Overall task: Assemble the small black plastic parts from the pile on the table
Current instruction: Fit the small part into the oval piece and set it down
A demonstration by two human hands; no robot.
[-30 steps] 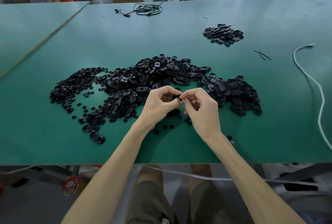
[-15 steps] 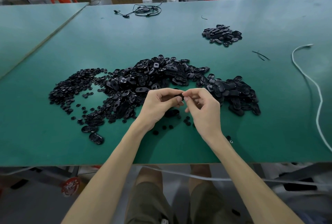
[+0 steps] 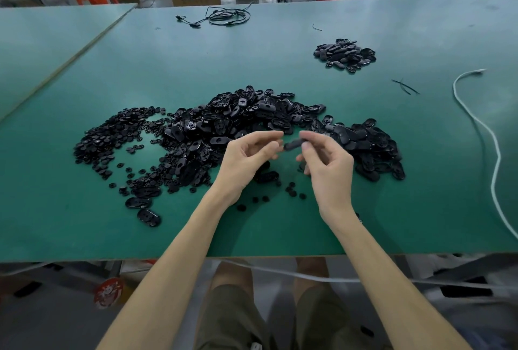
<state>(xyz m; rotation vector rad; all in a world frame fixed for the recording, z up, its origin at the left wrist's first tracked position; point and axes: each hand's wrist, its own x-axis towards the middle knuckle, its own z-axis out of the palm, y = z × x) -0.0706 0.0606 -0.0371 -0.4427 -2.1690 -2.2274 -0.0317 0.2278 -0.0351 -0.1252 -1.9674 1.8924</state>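
A wide pile of black oval plastic parts (image 3: 246,122) spreads over the middle of the green table (image 3: 280,69), with small round black parts (image 3: 112,136) heaped at its left side. Just above the pile's near edge, my right hand (image 3: 328,164) pinches one black oval part (image 3: 293,144) between thumb and forefinger. My left hand (image 3: 246,156) hovers close to the left of that part, fingers loosely curled, and I see nothing held in it. A few round pieces (image 3: 263,198) lie loose under my hands.
A smaller heap of black parts (image 3: 344,54) sits at the far right. A white cable (image 3: 487,131) curves along the right side, a black cable bundle (image 3: 224,17) lies at the far edge, and a thin black tie (image 3: 405,86) is near the small heap.
My hands were pressed together on the part; they have drawn apart. The right hand now carries the part alone, and the left hand has let go.
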